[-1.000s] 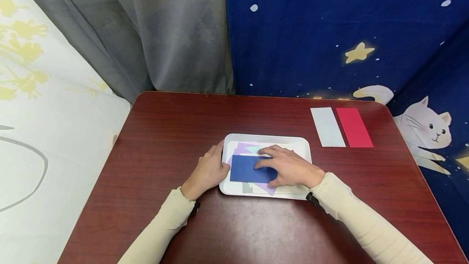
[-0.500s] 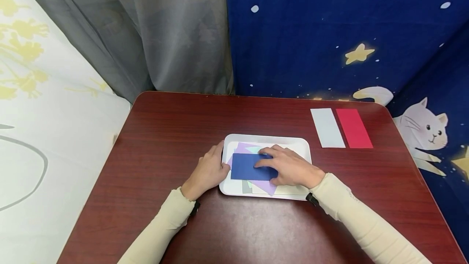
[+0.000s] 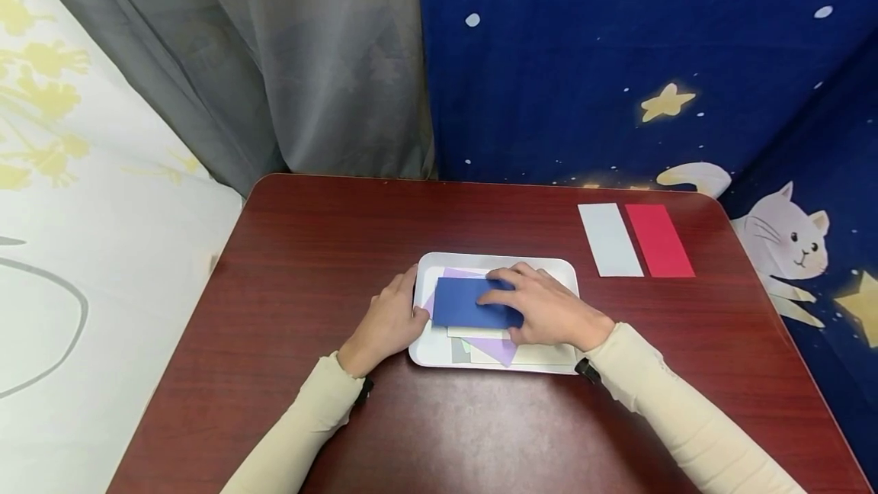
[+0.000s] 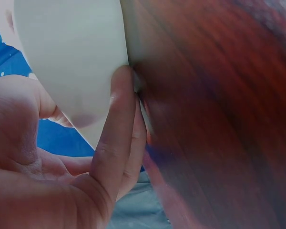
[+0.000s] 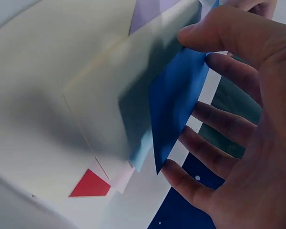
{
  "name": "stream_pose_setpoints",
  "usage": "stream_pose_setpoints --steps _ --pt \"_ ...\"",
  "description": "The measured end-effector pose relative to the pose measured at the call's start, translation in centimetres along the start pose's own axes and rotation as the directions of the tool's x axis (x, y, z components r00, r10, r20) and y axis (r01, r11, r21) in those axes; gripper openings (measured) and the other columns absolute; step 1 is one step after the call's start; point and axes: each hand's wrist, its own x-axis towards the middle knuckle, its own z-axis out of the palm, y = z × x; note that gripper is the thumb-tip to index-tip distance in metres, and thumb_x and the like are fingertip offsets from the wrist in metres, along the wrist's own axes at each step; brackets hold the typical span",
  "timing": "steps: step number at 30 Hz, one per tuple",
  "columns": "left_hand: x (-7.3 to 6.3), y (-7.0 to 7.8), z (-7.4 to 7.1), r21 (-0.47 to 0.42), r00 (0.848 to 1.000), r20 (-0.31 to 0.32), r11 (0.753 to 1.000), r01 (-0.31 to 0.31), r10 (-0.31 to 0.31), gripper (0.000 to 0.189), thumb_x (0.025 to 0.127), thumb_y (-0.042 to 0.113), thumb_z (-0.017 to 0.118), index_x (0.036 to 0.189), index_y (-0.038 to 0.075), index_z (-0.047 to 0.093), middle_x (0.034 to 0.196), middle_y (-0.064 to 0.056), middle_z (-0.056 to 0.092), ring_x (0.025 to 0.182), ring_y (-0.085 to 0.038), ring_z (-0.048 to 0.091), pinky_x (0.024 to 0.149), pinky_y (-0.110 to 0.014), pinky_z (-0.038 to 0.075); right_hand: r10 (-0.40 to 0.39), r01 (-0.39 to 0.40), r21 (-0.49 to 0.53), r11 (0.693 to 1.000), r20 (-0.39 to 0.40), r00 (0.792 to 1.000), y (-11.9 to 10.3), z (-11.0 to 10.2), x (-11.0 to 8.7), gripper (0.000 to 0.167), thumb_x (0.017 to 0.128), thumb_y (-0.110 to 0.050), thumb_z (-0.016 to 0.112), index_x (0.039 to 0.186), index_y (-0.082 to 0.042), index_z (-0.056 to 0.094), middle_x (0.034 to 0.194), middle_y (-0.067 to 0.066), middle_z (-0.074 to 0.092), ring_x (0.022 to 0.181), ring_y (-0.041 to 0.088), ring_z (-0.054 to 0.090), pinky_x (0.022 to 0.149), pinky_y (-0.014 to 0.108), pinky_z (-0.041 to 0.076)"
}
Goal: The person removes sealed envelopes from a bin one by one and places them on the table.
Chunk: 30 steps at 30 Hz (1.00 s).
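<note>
A white tray [image 3: 430,353] lies on the table, and my left hand [image 3: 387,319] holds it by its left side. In the left wrist view its fingers press along the outside of the tray [image 4: 71,52], and the thumb sits at the rim. My right hand [image 3: 552,311] grips a blue card [image 3: 459,303] by opposite edges, thumb at the near edge and fingers at the far one. The right wrist view shows the blue card [image 5: 176,102] tilted and raised above a cream card [image 5: 97,100]. A purple card [image 3: 492,349] shows partly beneath.
A pale grey card [image 3: 611,241] and a red card [image 3: 660,241] lie side by side at the table's back right. A corner of red [image 5: 91,183] pokes out under the pile inside the tray. Curtains [image 3: 343,59] hang behind the table [image 3: 329,227].
My right hand has shifted the blue card slightly away from me, uncovering a cream card's near edge below it. The left hand stays at the tray's side.
</note>
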Motion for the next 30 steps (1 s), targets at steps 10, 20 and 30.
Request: stream_pose_setpoints --steps 10,20,30 --pt "-0.1 1.0 -0.7 -0.006 1.0 0.014 1.0 0.024 -0.024 0.079 0.089 0.015 0.063 0.161 -0.009 0.043 0.144 -0.027 0.063 0.124 -0.049 0.067 0.099 -0.069 0.051 0.025 -0.027 -0.033 0.999 -0.07 0.997 1.3 -1.1 -0.8 0.056 0.084 -0.021 0.085 0.139 -0.025 0.076 0.155 0.015 0.058 0.131 0.037 0.056 0.096 0.059 0.054" --pt "-0.2 1.6 -1.0 0.002 0.999 0.026 0.999 0.044 -0.044 0.078 0.088 0.012 0.063 0.161 -0.011 0.043 0.142 -0.029 0.063 0.12 -0.051 0.068 0.097 -0.067 0.054 0.123 -0.124 -0.002 0.992 -0.123 0.985 3.6 -2.2 -2.3 0.057 0.087 -0.02 0.082 0.143 -0.024 0.074 0.158 0.018 0.055 0.13 0.039 0.055 0.094 0.059 0.054" --pt "-0.3 3.0 -2.0 0.001 0.992 0.077 0.995 0.098 -0.098 0.078 0.094 0.012 0.064 0.165 -0.009 0.038 0.151 -0.028 0.059 0.134 -0.048 0.063 0.108 -0.066 0.048 0.263 -0.269 -0.001 0.963 -0.196 0.945 6.4 -2.5 -4.3 0.058 0.09 -0.023 0.083 0.146 -0.018 0.072 0.155 0.022 0.055 0.125 0.042 0.056 0.089 0.06 0.059"
